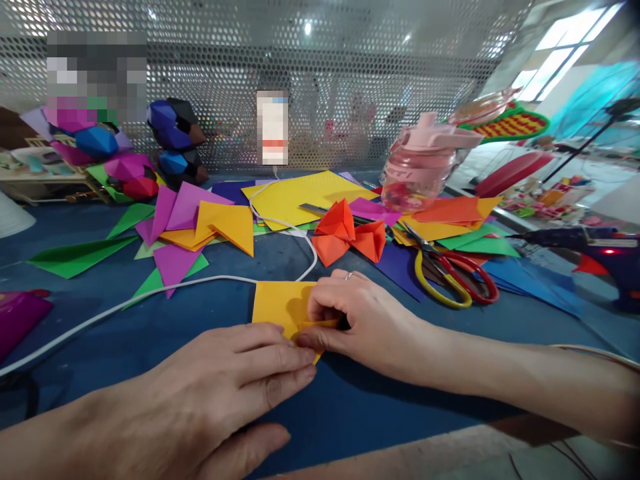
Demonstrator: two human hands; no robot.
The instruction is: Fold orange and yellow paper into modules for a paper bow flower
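Observation:
A square of orange-yellow paper [275, 301] lies on the blue tabletop in front of me, one part of it folded over. My left hand [235, 383] rests flat on its near left side, fingers stretched out and thumb apart. Thumb and curled fingers of my right hand [355, 313] pinch the folded edge. Part of the fold is hidden under both hands. Just beyond the paper stand folded orange-red paper pieces [345, 233], touched by neither hand.
Scissors [450, 270] with a yellow and a red handle lie at right, near a glue gun [595, 250]. A pink bottle [420, 163] stands behind. A white cable [165, 288] crosses the left side. Purple folded paper [173, 263] lies beyond it. A phone [273, 127] leans on the mesh.

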